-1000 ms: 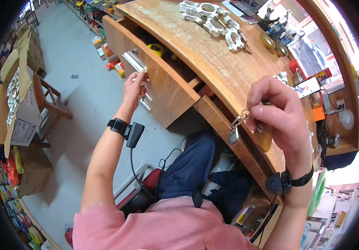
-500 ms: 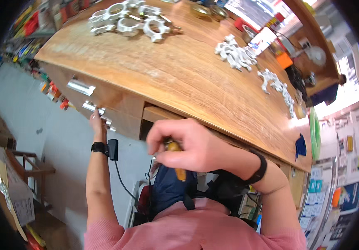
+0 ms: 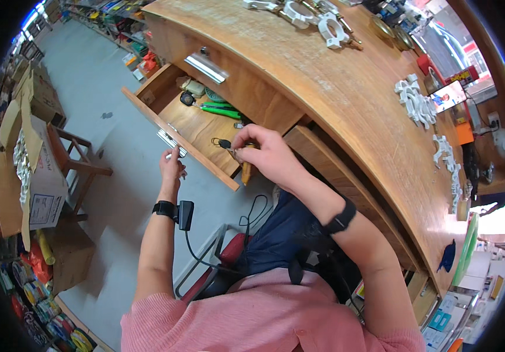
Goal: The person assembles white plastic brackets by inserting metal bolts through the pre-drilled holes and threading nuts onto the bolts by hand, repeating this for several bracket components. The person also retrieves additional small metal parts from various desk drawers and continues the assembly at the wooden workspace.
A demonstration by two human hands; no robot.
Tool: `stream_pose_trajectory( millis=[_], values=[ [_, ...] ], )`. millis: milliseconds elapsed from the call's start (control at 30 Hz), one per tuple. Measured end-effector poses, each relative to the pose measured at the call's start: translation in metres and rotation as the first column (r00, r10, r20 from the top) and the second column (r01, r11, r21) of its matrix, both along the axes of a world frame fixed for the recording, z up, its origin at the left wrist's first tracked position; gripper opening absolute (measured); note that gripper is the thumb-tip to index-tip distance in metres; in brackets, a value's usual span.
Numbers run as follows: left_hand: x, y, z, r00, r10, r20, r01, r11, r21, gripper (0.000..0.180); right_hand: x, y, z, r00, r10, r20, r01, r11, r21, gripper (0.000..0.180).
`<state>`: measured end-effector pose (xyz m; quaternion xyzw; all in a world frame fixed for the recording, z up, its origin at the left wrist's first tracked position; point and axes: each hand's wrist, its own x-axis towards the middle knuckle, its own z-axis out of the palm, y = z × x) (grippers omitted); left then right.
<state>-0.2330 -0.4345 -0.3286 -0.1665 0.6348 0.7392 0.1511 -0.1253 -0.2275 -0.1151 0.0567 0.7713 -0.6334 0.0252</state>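
Observation:
A wooden drawer [image 3: 205,165] stands pulled out from the desk. My left hand [image 3: 172,167] is at its front, fingers curled at the metal drawer handle [image 3: 164,138]. Inside lie a bright green cutter-like tool [image 3: 220,110], a small round black item [image 3: 187,98] and a pale lump-shaped item [image 3: 194,88]. Over the drawer's right side, my right hand [image 3: 261,149] is closed round an amber-handled tool [image 3: 246,172] whose handle end points down; its working end is hidden. A black fob with a ring [image 3: 223,142] shows beside those fingertips; whether it is held I cannot tell.
White ring-shaped clamps [image 3: 331,29] and white curved parts [image 3: 415,102] lie on the wooden desk [image 3: 346,100]. Above sits another handle [image 3: 205,67] on the desk front. A chair [image 3: 79,155] and an open cardboard box [image 3: 47,182] stand at left.
The drawer has come open, drawn outward with my left hand at its handle. My right hand has moved over it with the amber-handled tool. The view has swung left.

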Motion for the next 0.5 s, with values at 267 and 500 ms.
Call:
stream_pose_trajectory(
  millis=[267,500],
  values=[
    [0.015,-0.024,0.003,1.000,-0.002,0.024,0.003,0.999,-0.040,0.021,-0.046,-0.036,-0.110,0.978,-0.149,0.143,0.131,0.983,0.129,0.013],
    [-0.005,-0.004,-0.009,0.996,-0.091,-0.003,0.091,0.996,0.005,0.025,0.029,-0.019,-0.050,0.997,0.056,0.044,-0.063,0.979,0.194,0.020]
  ],
)
